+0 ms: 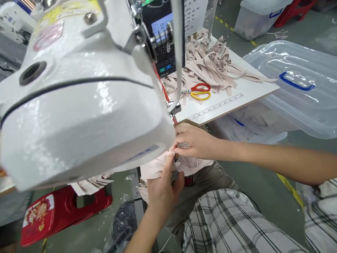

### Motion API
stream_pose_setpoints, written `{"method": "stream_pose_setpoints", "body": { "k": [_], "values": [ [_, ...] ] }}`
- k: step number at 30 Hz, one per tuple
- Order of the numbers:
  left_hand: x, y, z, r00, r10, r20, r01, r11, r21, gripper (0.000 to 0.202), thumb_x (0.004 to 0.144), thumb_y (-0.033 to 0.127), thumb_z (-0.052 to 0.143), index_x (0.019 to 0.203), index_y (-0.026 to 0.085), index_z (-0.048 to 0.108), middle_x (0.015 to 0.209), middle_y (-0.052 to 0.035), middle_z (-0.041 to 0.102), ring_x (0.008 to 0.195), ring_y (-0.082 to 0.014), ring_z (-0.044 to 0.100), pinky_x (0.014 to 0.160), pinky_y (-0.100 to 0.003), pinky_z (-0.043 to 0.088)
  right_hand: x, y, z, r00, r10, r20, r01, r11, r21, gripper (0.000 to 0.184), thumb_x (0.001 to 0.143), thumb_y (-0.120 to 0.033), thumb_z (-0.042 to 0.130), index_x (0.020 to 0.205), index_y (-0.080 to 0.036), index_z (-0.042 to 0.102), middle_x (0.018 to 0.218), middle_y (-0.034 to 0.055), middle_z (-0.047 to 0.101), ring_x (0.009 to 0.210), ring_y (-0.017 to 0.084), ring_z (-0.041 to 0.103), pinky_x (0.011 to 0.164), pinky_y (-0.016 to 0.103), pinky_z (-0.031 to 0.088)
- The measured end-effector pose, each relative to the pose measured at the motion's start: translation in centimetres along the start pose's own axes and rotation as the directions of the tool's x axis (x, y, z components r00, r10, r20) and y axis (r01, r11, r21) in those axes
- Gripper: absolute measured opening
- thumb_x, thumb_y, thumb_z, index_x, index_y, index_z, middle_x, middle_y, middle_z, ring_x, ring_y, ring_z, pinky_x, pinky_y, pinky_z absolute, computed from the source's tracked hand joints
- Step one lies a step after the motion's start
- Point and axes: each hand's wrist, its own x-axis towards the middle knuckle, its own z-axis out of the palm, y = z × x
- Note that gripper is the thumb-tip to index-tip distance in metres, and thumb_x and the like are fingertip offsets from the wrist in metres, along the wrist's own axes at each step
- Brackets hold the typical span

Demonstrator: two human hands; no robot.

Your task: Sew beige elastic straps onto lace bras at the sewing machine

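A large white sewing machine [86, 119] fills the left side, and its head hides the stitching point. Pale pink fabric [155, 168] with a lacy patterned part [192, 161] lies below the head, over my lap. My right hand [195, 142] pinches the fabric's edge close to the machine head, fingertips together. From below, my left hand [164, 188] holds the same fabric, index finger pointing up along it and thumb apart to the right. The two hands' fingertips almost meet. Red thread [164, 88] runs down the machine's front.
On the white tabletop [237, 102] lie a heap of pale pink strips [210, 63], scissors with red and yellow handles [200, 92] and a printed ruler [216, 106]. A control panel [163, 38] stands behind. Clear plastic bins [295, 84] are at right, a red stool [65, 211] at lower left.
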Motion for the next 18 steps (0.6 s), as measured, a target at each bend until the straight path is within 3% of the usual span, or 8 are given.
{"method": "stream_pose_setpoints", "body": {
  "k": [4, 9, 14, 18],
  "values": [
    [0.0, 0.7, -0.1, 0.999, -0.034, -0.01, 0.034, 0.999, 0.025, 0.071, 0.087, 0.018, 0.066, 0.152, 0.02, 0.038, 0.126, -0.0158, 0.07, 0.113, -0.0308, 0.068, 0.091, -0.04, 0.057, -1.2, 0.4, 0.5, 0.984, -0.151, -0.093, 0.142, 0.985, -0.093, 0.017, 0.095, -0.022, 0.057, 0.093, -0.019, 0.073, 0.1, 0.0075, 0.069, 0.1, 0.019, 0.06, 0.096, 0.036, 0.047],
    [0.0, 0.3, -1.2, 0.995, -0.064, 0.073, 0.066, 0.997, -0.029, 0.069, 0.088, 0.02, 0.065, 0.152, 0.023, 0.038, 0.136, -0.0157, 0.064, 0.123, -0.0326, 0.063, 0.098, -0.044, 0.055, -2.7, 1.0, 1.0, 0.907, -0.406, -0.109, 0.348, 0.87, -0.348, 0.023, 0.098, -0.017, 0.049, 0.109, -0.025, 0.068, 0.107, 0.0016, 0.073, 0.11, 0.016, 0.06, 0.108, 0.037, 0.041],
    [0.7, -2.4, -2.7, 0.976, 0.105, 0.191, -0.073, 0.984, -0.165, 0.056, 0.091, 0.018, 0.06, 0.145, 0.022, 0.049, 0.133, -0.0134, 0.066, 0.123, -0.0271, 0.064, 0.104, -0.038, 0.051, -1.7, 1.1, 0.8, 0.879, -0.463, -0.109, 0.375, 0.815, -0.442, 0.018, 0.096, -0.017, 0.053, 0.097, -0.026, 0.068, 0.096, -0.0033, 0.074, 0.105, 0.015, 0.059, 0.109, 0.035, 0.039],
    [1.1, -3.8, -2.8, 0.963, 0.21, 0.169, -0.202, 0.977, -0.064, 0.046, 0.091, 0.015, 0.06, 0.136, 0.022, 0.054, 0.118, -0.0106, 0.074, 0.107, -0.0241, 0.071, 0.093, -0.034, 0.057, -1.1, 0.4, 0.7, 0.863, -0.481, -0.156, 0.371, 0.812, -0.451, 0.02, 0.094, -0.013, 0.053, 0.087, -0.024, 0.068, 0.088, -0.0007, 0.071, 0.099, 0.018, 0.057, 0.096, 0.035, 0.045]
  ]
}}
